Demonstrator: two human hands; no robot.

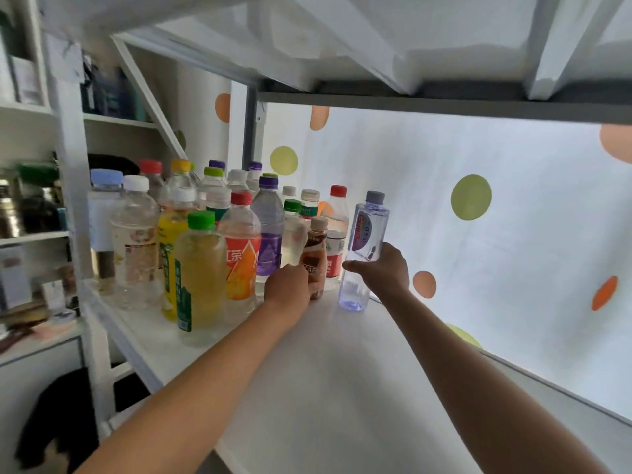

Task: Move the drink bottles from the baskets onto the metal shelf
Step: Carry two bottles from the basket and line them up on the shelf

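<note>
Both hands were deep in the shelf [342, 371]. The left hand [285, 285] gripped a brown bottle [314, 258] and the right hand [384, 270] a clear bottle [364, 241], both upright beside the row [205, 241], probably so they would not tip.

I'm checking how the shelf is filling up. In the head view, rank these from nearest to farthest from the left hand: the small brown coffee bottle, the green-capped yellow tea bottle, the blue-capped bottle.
1. small brown coffee bottle, gripped by the left hand.
2. green-capped yellow tea bottle, to its left at the shelf front.
3. blue-capped bottle, far left end.
</note>
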